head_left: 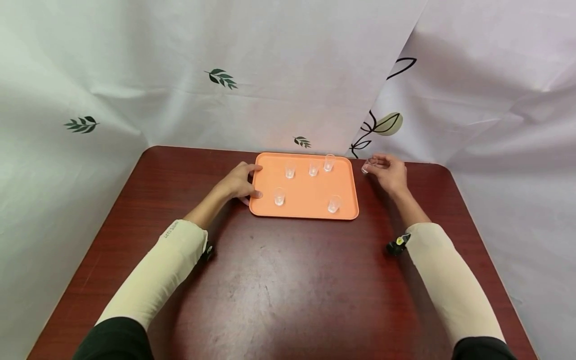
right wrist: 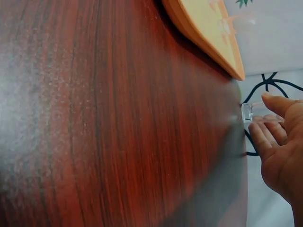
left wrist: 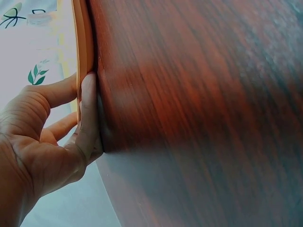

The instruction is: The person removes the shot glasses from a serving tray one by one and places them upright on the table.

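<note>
Table (head_left: pixel 288 280) bears tray (head_left: pixel 346 200), left grip (head_left: pixel 236 184) clamping it; right grip (head_left: pixel 389 172) pinches cup (head_left: pixel 366 167).

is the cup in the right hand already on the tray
No, the right hand holds the small clear cup beside the orange tray, over the table.

Five cups (head_left: pixel 313 170) on tray (head_left: pixel 306 212), mid-table (head_left: pixel 288 280); sixth cup (head_left: pixel 365 168) right of tray.
</note>
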`<act>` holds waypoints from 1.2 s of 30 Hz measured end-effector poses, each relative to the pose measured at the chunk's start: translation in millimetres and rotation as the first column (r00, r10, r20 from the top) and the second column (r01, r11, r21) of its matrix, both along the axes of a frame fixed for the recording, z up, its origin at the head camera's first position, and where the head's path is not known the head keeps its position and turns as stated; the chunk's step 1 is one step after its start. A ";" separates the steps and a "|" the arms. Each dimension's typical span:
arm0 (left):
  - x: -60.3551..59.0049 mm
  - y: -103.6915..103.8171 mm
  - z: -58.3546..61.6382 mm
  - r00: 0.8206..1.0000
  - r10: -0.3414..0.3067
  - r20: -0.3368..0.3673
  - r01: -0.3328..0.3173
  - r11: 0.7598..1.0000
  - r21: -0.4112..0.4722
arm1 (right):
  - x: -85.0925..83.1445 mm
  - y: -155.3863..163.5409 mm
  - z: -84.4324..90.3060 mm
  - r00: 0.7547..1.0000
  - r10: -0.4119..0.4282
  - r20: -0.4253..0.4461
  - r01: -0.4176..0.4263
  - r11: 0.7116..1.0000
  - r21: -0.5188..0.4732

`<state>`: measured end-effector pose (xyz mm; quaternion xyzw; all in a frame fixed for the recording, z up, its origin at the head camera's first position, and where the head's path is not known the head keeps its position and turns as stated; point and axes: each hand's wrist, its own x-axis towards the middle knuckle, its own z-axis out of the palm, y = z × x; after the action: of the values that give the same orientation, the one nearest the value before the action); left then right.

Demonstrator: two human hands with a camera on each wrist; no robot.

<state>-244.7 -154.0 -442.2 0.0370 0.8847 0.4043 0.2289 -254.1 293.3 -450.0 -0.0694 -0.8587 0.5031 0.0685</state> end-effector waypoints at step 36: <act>-0.3 0.1 2.0 1.000 -0.004 0.003 0.004 1.000 0.001 | -3.3 -9.9 -12.8 0.999 -0.040 0.014 0.041 0.996 -0.083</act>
<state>-244.9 -153.9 -440.2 0.0384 0.8841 0.4043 0.2312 -257.5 283.4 -462.8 -0.0927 -0.8358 0.5366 0.0705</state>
